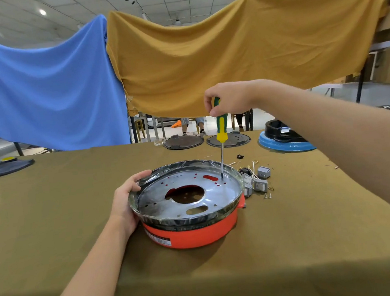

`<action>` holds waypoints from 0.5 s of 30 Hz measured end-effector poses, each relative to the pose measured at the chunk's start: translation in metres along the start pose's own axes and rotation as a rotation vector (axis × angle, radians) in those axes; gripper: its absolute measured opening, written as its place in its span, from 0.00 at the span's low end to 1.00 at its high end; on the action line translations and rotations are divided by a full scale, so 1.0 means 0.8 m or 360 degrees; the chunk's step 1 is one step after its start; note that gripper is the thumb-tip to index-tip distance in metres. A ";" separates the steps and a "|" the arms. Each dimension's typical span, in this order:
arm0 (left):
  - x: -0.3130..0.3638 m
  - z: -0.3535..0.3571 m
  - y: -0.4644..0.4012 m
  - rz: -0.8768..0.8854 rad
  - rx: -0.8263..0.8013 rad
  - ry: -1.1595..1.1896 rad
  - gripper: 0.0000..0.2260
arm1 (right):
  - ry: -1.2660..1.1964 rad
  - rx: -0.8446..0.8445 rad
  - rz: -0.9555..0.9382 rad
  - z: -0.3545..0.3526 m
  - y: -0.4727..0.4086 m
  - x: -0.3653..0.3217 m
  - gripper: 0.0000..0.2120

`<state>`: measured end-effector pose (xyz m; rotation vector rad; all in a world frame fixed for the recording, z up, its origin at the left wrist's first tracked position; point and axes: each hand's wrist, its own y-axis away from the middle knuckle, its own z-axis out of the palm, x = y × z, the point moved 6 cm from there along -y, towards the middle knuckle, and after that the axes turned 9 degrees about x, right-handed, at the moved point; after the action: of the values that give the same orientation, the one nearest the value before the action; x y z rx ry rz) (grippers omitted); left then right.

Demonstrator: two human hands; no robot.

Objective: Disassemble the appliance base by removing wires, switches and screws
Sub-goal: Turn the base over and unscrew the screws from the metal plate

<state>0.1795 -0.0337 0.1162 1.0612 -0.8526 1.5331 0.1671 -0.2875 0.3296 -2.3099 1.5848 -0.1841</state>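
Olive-clothed table (294, 221) bears orange appliance base (194, 233), its label (159, 240) unreadable.

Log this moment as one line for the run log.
left hand grips appliance base rim | right hand holds screwdriver upright, tip on metal plate | removed switches beside base

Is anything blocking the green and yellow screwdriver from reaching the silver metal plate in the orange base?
Nothing visible does. The right hand holds the green and yellow screwdriver upright, its tip already down on the silver metal plate, right of the red slot.
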 end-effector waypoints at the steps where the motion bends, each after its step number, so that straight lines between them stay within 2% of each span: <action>1: 0.000 0.000 0.000 -0.0001 -0.0002 -0.0001 0.21 | -0.0135 0.0014 0.0003 -0.003 0.003 0.002 0.07; 3: 0.000 0.001 0.001 -0.0003 0.0000 0.0011 0.21 | -0.0298 0.0002 0.0061 -0.005 0.004 0.008 0.11; 5: 0.000 0.001 0.001 -0.0008 0.0004 0.0015 0.21 | -0.0256 -0.0049 0.0154 0.001 0.004 0.009 0.11; 6: 0.000 0.001 0.001 -0.0010 0.0009 0.0011 0.21 | -0.0101 -0.0058 0.0201 0.005 0.004 0.009 0.13; 8: 0.000 0.001 0.002 -0.0009 0.0017 0.0011 0.21 | 0.0421 -0.0038 0.0271 0.008 0.004 0.009 0.27; 9: 0.000 0.001 0.002 -0.0008 0.0018 0.0011 0.21 | 0.0623 0.0006 0.0266 0.006 0.003 0.006 0.29; 11: 0.001 0.001 0.003 -0.0008 0.0019 0.0006 0.21 | 0.0667 0.0029 0.0153 0.005 -0.005 -0.001 0.25; 15: 0.001 0.001 0.004 -0.0008 0.0019 0.0006 0.22 | 0.0310 -0.0134 0.0008 -0.002 -0.007 -0.004 0.08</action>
<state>0.1767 -0.0349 0.1173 1.0678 -0.8382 1.5371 0.1704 -0.2831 0.3329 -2.4147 1.7211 -0.3573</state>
